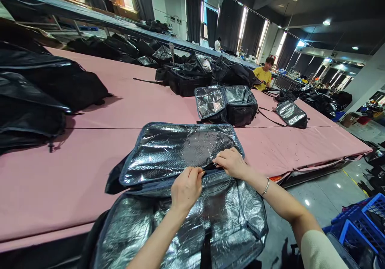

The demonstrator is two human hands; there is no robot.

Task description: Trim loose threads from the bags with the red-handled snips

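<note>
A large black insulated bag point(132, 217) with a silver foil lining lies open at the table's near edge. Its foil-lined lid point(162, 150) is folded back flat, away from me. My left hand point(187, 186) pinches the dark edging along the seam between lid and body. Just to its right, my right hand point(231, 162) is also closed on that edging, thumb and fingers together. What lies exactly between the fingertips is small and partly hidden. A dark strap point(206, 247) hangs down inside the bag.
The pink-covered table point(99, 152) carries another open foil-lined bag point(240, 110), a smaller bag point(291, 114) and black bags point(54, 88) at left. A co-worker in yellow point(262, 76) is on the far side. Blue crates point(357, 225) stand on the floor at right.
</note>
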